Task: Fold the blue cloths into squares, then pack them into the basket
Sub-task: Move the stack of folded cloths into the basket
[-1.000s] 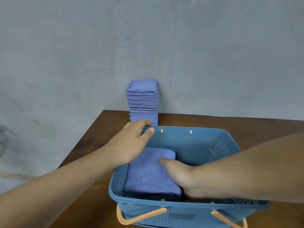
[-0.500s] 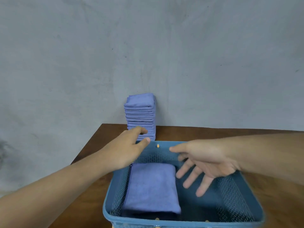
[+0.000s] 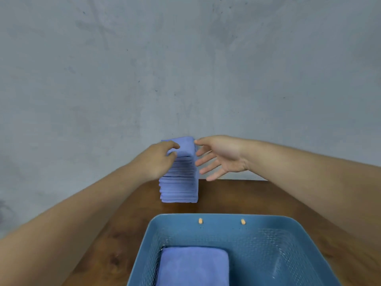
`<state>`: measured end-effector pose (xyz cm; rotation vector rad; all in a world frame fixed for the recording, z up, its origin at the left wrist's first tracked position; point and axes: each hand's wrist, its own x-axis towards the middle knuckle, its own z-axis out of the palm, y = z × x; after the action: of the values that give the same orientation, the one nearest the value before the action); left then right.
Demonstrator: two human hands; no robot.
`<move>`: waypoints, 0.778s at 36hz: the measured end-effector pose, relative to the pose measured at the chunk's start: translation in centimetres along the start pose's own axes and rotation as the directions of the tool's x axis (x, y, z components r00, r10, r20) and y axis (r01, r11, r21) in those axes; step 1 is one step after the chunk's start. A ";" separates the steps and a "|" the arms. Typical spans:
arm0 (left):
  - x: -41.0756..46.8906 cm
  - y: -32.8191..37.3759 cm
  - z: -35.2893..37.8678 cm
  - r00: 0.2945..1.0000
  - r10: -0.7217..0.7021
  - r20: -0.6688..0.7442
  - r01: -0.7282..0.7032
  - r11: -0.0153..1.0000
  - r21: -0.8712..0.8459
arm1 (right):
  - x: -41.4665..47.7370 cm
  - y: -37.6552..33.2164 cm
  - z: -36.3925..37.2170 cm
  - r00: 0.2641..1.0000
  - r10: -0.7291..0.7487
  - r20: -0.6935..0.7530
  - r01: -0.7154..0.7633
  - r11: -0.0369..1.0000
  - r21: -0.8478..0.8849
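Both hands are out of the basket [image 3: 226, 218] now and up at the stack of cloths [image 3: 179, 185] at the back. On my left, the fingers [image 3: 173, 144] curl over the left edge of the top cloth [image 3: 185, 146] with the thumb beneath, pinching it, and the left hand [image 3: 155, 161] sits against the stack's upper left side. On my right, the fingers [image 3: 206, 162] are straight and spread, holding nothing. The right hand [image 3: 223, 155] hovers palm-in just beside the stack, thumb tip touching the top cloth's right corner. The stack stands on the wooden table [image 3: 257, 196] against the grey wall [image 3: 185, 69]. Nearer me, one folded cloth [image 3: 193, 265] lies flat in the left half of the basket.
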<state>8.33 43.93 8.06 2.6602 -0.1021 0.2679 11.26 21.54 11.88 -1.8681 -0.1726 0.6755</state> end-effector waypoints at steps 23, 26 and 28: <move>6.4 -7.4 8.4 0.994 0.092 -0.054 -0.082 0.982 0.171 | 21.5 1.8 0.8 0.954 0.276 -0.113 -0.260 0.956 0.136; 6.4 -8.1 8.7 0.993 0.104 -0.053 -0.092 0.977 0.191 | 21.1 1.2 0.9 0.960 0.237 -0.147 -0.225 0.970 0.095; 6.3 -8.4 8.6 0.994 0.100 -0.050 -0.090 0.979 0.182 | 20.7 0.8 0.9 0.964 0.224 -0.140 -0.213 0.973 0.091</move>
<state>16.98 47.36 -1.86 2.8272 -0.1954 0.4045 27.77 30.65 3.28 -1.8729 0.1574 0.6779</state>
